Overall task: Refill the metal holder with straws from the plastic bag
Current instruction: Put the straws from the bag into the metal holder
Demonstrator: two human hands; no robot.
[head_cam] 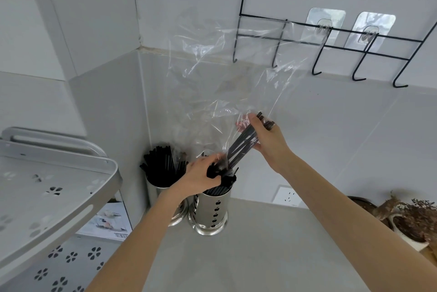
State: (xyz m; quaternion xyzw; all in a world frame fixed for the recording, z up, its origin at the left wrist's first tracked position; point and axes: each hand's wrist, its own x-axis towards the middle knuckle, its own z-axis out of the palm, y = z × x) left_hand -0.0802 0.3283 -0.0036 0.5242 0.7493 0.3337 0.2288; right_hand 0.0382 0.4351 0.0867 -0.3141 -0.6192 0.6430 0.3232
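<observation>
**Straws going from bag to holder**

Two hands at work above the grey worktop point(260, 256). The right hand point(267, 140) closes around the upper part of a small bundle of thin black plastic straws point(243, 146) through the clear, crinkled plastic bag point(212, 79). The bag billows up and away towards the far wall, mouth downward, probably so the straws slide out by their own weight.

The left hand point(203, 176) curls around the bag's lower end and the straw tips, directly over the near perforated cylindrical metal holder point(214, 211). It seems to steer the tips into the opening and keep the film out of the way. The bundle slants from upper right down to lower left, its lower ends at the holder's rim.

Count: two metal holders, touching or nearly so. The near one shows black straws at its rim; the far-left holder point(157, 191) is packed with black straws fanned outward. One bag. Roughly five or six straws in the held bundle; an exact count is not possible through the film.

Nearby: a grey perforated rack point(47, 185) at left, a black wire hook rail point(331, 38) on the far wall, with two clear adhesive pads.
</observation>
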